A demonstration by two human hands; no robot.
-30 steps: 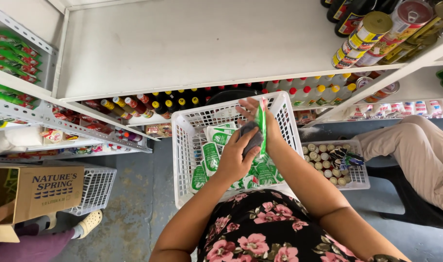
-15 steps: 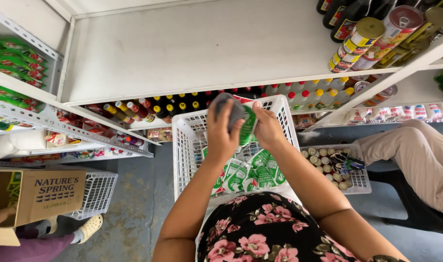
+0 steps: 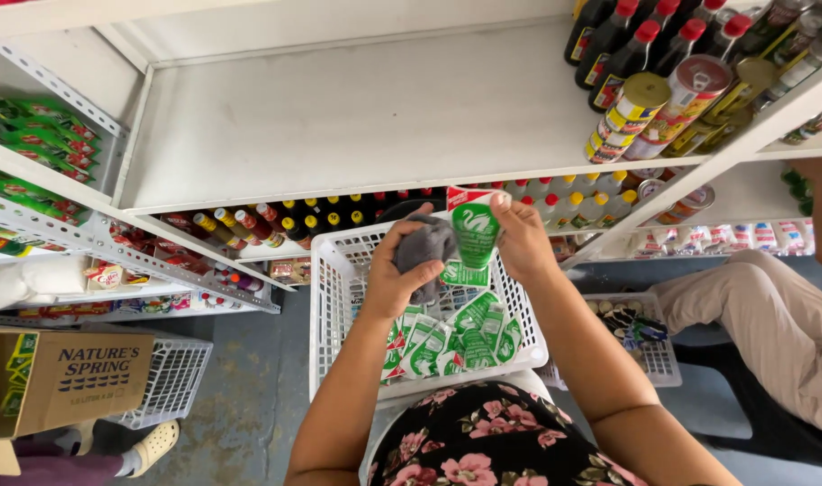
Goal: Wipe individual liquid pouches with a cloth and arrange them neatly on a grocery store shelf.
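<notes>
The left hand [image 3: 395, 274] is gripping a crumpled grey cloth [image 3: 426, 248], fingers closed around it, pressing it against a green-and-white plastic pouch [image 3: 475, 232]. The right hand [image 3: 522, 241] is pinching that pouch upright by its edge, above a white plastic lattice basket [image 3: 335, 297] holding more green-and-white pouches [image 3: 456, 335]. Both hands are working just below the bare white metal shelf [image 3: 339, 117].

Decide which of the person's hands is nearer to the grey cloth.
Left. The left hand grips the grey cloth itself, pressing it against the green pouch. The right hand holds the pouch from the other side, with the pouch between it and the cloth.
</notes>
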